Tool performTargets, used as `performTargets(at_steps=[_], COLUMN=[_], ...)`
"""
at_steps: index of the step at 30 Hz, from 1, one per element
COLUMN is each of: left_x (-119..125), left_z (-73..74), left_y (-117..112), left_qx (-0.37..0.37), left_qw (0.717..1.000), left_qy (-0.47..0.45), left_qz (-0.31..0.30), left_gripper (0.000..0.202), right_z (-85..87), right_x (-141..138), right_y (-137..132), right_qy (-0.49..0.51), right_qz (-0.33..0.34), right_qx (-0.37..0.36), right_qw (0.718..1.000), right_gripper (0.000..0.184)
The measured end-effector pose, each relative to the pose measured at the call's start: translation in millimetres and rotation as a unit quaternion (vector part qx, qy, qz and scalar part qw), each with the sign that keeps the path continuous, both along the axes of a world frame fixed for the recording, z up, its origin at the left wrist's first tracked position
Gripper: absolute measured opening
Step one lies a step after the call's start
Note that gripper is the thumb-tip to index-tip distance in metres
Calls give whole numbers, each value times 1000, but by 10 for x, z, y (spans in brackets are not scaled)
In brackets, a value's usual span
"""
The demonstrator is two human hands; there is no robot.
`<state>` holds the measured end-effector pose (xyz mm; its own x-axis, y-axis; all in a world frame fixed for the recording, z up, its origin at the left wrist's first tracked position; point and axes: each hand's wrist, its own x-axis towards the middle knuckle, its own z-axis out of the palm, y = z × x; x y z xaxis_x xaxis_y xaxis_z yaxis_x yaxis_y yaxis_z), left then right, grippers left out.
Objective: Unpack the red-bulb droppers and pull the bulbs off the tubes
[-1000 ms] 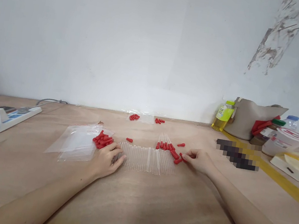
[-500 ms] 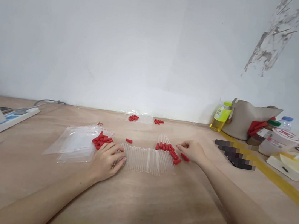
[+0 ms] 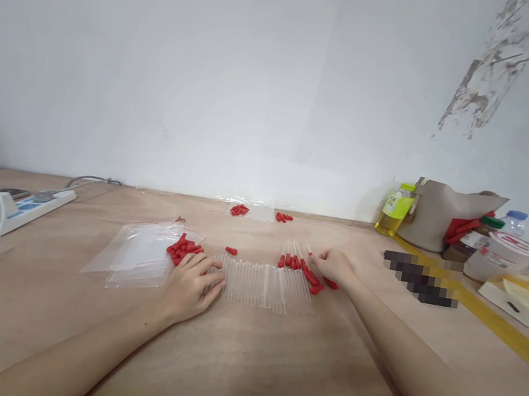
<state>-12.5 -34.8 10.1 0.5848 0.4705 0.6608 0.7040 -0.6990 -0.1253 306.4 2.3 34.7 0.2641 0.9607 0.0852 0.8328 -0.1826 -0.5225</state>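
My left hand (image 3: 195, 286) lies with fingers apart at the left end of a row of clear dropper tubes (image 3: 250, 283), its fingertips on or beside the nearest ones. Against its knuckles is a heap of red rubber bulbs (image 3: 182, 248), partly hidden by the hand. With fingers pinched, my right hand (image 3: 333, 265) holds a thin dropper by its red end; a pale tip shows beyond the fingers. Several red-bulbed droppers (image 3: 291, 261) fan out just left of it, tubes pointing away from me. Loose red bulbs (image 3: 316, 289) lie below the right hand.
Clear plastic bags (image 3: 138, 254) lie left of the heap. Behind are a single red bulb (image 3: 231, 250) and a bag with red-ended droppers (image 3: 259, 213) by the wall. A power strip (image 3: 12, 217) stands left; a yellow bottle (image 3: 394, 209), grey container (image 3: 431, 216) and tissue pack (image 3: 526, 299) stand right.
My right hand has shifted slightly left and up toward the fanned droppers, and a red end with a pale tip now shows at its fingertips. The left hand has stayed in place.
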Motion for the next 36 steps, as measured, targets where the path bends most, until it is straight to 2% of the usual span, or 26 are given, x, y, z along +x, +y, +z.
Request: performTargets(at_steps=[3, 6, 9, 11, 12, 15, 20, 24, 27, 28, 31, 36], left_x=[-1, -3, 16, 49, 73, 157, 283, 334, 354, 358, 365, 344], left_z=[3, 4, 12, 20, 24, 19, -36, -64, -61, -58, -48, -48], left_y=[-3, -7, -30, -56, -71, -106, -112, -98, -101, -105, -122, -133], left_qx=[-3, -4, -4, -6, -8, -14, -16, -16, -2, 3, 12, 24], left_qw=[1000, 1000, 999, 999, 999, 998, 997, 997, 997, 996, 995, 995], left_qy=[-3, -13, -35, -42, -40, -15, 5, 6, 0, -1, 0, 1], left_qz=[-2, 3, 4, -11, -23, -59, -74, -74, -79, -84, -97, -101], left_gripper=[16, 18, 33, 41, 41, 30, 18, 16, 17, 16, 15, 13], right_z=[35, -20, -179, -294, -340, -405, -362, -367, -403, -417, -454, -465], right_x=[-20, -101, -239, -345, -397, -529, -634, -669, -692, -696, -693, -646], right_y=[-70, -237, -484, -638, -699, -789, -769, -755, -737, -727, -701, -719], right_qy=[18, 49, -2, -53, -66, -88, -69, -53, -63, -70, -94, -119], right_qz=[14, 83, 196, 265, 277, 291, 300, 302, 301, 303, 311, 329], right_qx=[60, 172, 322, 360, 375, 393, 401, 396, 400, 408, 432, 443], right_qw=[998, 980, 926, 893, 882, 868, 862, 866, 864, 859, 841, 825], right_gripper=[24, 19, 12, 7, 6, 7, 5, 2, 20, 21, 9, 12])
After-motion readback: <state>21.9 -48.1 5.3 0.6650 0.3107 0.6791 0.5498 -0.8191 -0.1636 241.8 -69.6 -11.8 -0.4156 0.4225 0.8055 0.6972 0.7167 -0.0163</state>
